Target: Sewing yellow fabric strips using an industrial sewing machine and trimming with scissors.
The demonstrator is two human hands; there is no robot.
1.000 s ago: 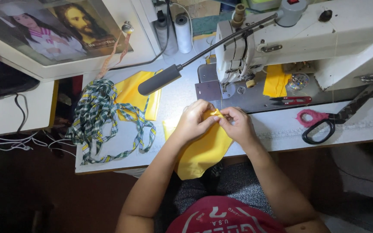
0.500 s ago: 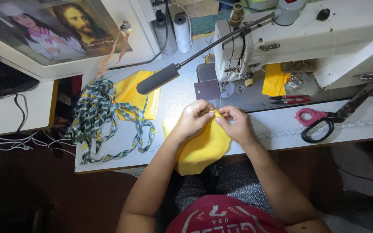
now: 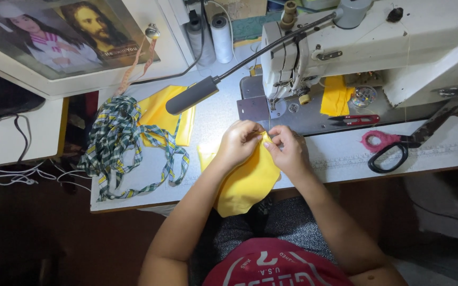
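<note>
Both hands meet at the top edge of the yellow fabric piece (image 3: 247,177), which lies at the front edge of the table (image 3: 208,124) and hangs over it toward the lap. The left hand (image 3: 239,142) and right hand (image 3: 288,152) are closed in a fingertip pinch on that edge, just in front of the sewing machine (image 3: 345,47). Much of the cloth is unsupported, so its weight could drag the pinched fold loose. The plaid strips (image 3: 117,145) lie well to the left, the scissors (image 3: 398,145) near the right edge
</note>
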